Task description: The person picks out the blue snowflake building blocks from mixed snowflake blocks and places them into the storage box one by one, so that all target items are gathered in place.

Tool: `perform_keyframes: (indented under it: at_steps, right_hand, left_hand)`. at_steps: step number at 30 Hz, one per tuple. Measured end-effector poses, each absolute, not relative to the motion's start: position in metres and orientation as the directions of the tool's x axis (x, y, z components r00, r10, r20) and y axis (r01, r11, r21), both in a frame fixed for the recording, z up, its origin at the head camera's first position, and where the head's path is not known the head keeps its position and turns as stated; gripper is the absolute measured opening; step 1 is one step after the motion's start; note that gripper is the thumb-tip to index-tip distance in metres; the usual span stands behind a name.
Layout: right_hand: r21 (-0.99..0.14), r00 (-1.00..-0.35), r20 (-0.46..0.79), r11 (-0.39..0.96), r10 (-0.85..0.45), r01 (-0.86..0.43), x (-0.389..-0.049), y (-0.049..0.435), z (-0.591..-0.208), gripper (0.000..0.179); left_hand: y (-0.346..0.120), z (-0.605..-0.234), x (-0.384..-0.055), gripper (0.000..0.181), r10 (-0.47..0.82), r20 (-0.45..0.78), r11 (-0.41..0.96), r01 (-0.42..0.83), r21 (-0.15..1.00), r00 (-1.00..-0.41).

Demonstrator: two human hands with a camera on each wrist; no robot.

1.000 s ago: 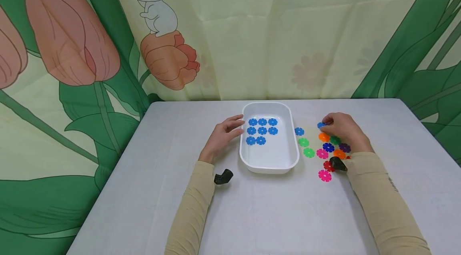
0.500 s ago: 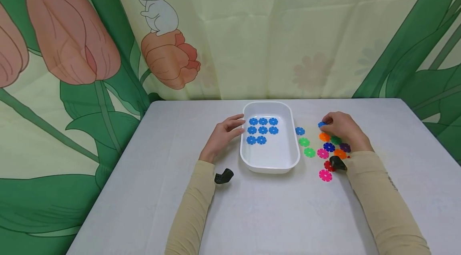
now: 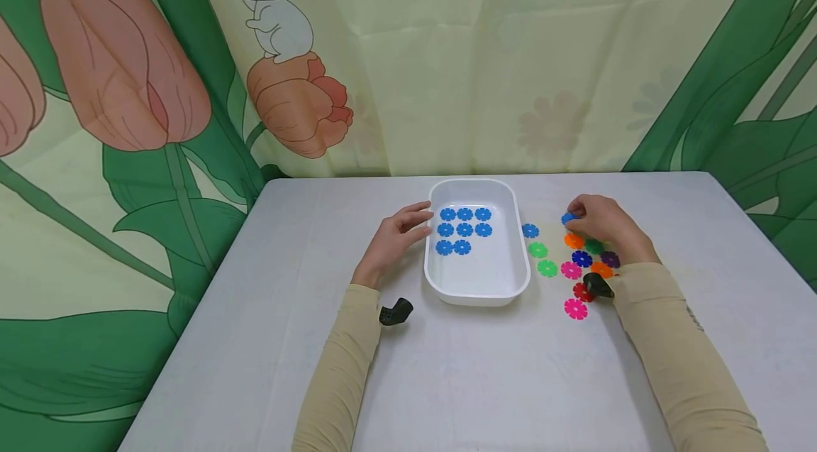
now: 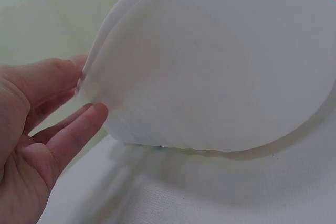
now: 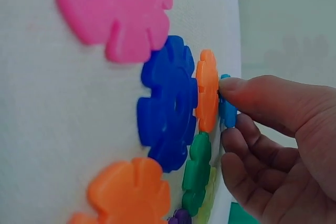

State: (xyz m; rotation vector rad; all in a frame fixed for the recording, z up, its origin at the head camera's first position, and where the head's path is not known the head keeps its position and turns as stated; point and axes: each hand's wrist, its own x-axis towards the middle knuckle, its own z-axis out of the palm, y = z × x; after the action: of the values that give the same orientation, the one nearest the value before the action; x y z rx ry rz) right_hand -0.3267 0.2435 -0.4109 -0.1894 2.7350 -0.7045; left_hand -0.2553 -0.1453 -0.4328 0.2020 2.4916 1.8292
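Note:
In the head view, my left hand (image 3: 397,239) is at the left side of a white tray (image 3: 477,299). The left wrist view shows its fairly straight fingers touching the tray's rim and outer wall (image 4: 210,77). Several light-blue flower-shaped discs (image 3: 464,230) lie in rows inside the tray. My right hand (image 3: 606,221) is at the far end of a loose group of discs, pinching a light-blue flower-shaped disc (image 5: 228,109) between thumb and fingers. Right beside that disc is an orange disc (image 5: 207,92), with a dark-blue disc (image 5: 170,103) nearer the camera.
Green discs (image 3: 547,268), pink discs (image 3: 576,309), a red disc (image 3: 581,291) and a purple disc (image 3: 610,259) lie right of the tray. Another light-blue disc (image 3: 530,230) is close to the tray's right rim. A printed curtain (image 3: 447,83) hangs behind the white-covered table (image 3: 510,381).
My right hand stays at the light-blue disc and has shifted very slightly. The left hand, the tray and the discs in it look unchanged.

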Motion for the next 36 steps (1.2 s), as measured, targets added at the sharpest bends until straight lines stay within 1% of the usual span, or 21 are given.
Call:
perform_keyframes:
  at_steps: [7, 15, 21, 28, 36]
  right_hand:
    - [-0.469, -0.940, -0.234, 0.876, -0.249, -0.116, -0.3280, 0.2412, -0.4082, 0.043]
    - [-0.438, -0.925, -0.234, 0.882, -0.299, -0.174, -0.3264, 0.2394, -0.4063, 0.042]
    - [-0.426, -0.925, -0.225, 0.884, -0.307, -0.190, -0.3268, 0.2388, -0.4061, 0.041]
    - [-0.413, -0.924, -0.211, 0.886, -0.319, -0.212, -0.3295, 0.2386, -0.4096, 0.044]
    - [-0.399, -0.931, -0.217, 0.897, -0.294, -0.190, -0.3268, 0.2359, -0.4048, 0.043]
  left_hand:
    - [-0.1458, -0.4330, -0.2561, 0.035, 0.138, 0.048, 0.293, 0.087, 0.952, -0.989]
    - [-0.1459, -0.4323, -0.2563, 0.035, 0.145, 0.043, 0.284, 0.083, 0.955, -0.989]
    - [-0.1456, -0.4325, -0.2560, 0.036, 0.151, 0.044, 0.275, 0.084, 0.958, -0.988]
    - [-0.1455, -0.4335, -0.2559, 0.036, 0.148, 0.046, 0.271, 0.085, 0.959, -0.988]
    - [-0.1457, -0.4333, -0.2559, 0.036, 0.147, 0.052, 0.274, 0.091, 0.958, -0.988]
